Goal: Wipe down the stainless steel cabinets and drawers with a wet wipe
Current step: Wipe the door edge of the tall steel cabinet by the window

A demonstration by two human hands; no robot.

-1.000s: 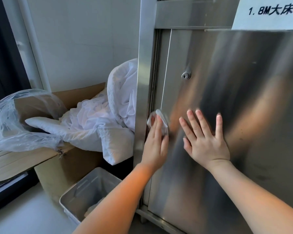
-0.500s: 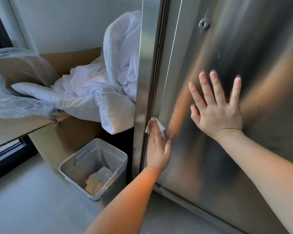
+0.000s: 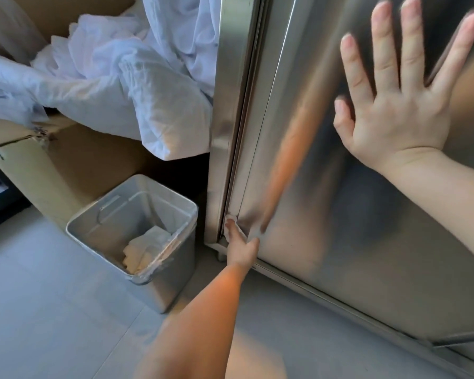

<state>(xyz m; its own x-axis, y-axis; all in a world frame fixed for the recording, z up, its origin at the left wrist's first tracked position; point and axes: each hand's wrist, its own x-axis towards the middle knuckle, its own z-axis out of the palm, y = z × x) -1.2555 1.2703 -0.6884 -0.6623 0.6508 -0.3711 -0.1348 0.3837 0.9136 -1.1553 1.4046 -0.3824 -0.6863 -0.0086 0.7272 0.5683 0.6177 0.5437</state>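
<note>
While the left hand point(image 3: 240, 243) reaches low in the centre of the frame, its grip is flat: straight fingers press a small white wet wipe point(image 3: 231, 220) into the seam at the bottom left corner of the cabinet door point(image 3: 340, 214). Only a scrap of the wipe peeks out past the fingertips; whether the thumb pins it from the side, I cannot tell. Up at the upper right, the right hand point(image 3: 394, 105) lies spread wide, palm and straight fingers flat on the steel, holding nothing, bracing the panel.

That wipe looks thin, limp and damp, practically weightless. My read is that it will fold or bunch in the narrow groove, so it wants broad finger pressure across its middle rather than a pinch at an edge. The steel is hard, smooth and probably slick once wet, so a firm, steady push should keep the wipe from sliding out from under the fingers.

Left of the door runs the upright cabinet frame point(image 3: 225, 105). Beyond it, at lower left of centre, a grey bin point(image 3: 175, 258) with a clear liner stands on the floor point(image 3: 39, 310), crumpled white wipes inside. Above it, white bedding point(image 3: 121, 77) spills over a cardboard box point(image 3: 88, 165) at upper left.
</note>
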